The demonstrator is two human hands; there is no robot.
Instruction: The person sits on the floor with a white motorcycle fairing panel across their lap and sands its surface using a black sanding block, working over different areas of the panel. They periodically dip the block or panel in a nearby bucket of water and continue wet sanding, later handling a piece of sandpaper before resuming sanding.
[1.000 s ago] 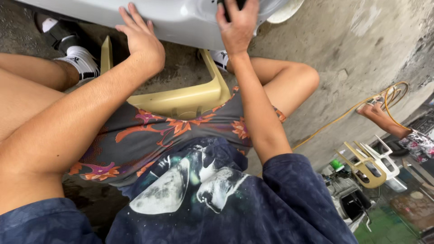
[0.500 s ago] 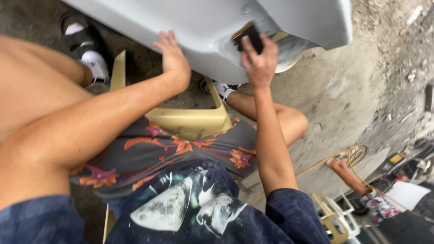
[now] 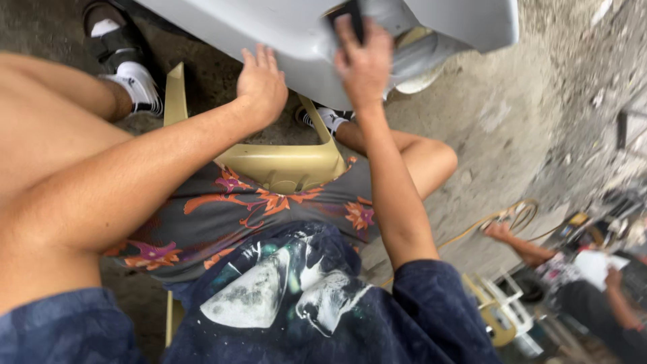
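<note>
My left hand (image 3: 261, 82) lies flat with open fingers on the grey plastic panel (image 3: 283, 34), which rests over my knees at the top of the view. My right hand (image 3: 364, 57) presses a small dark block (image 3: 349, 12) against the same panel, with the fingers closed around it; it looks like a sanding block, but it is blurred. I sit on a yellow plastic chair (image 3: 283, 165) on the concrete floor (image 3: 512, 121). At the lower right, another person's hand (image 3: 500, 232) touches a coiled hose (image 3: 519, 212).
</note>
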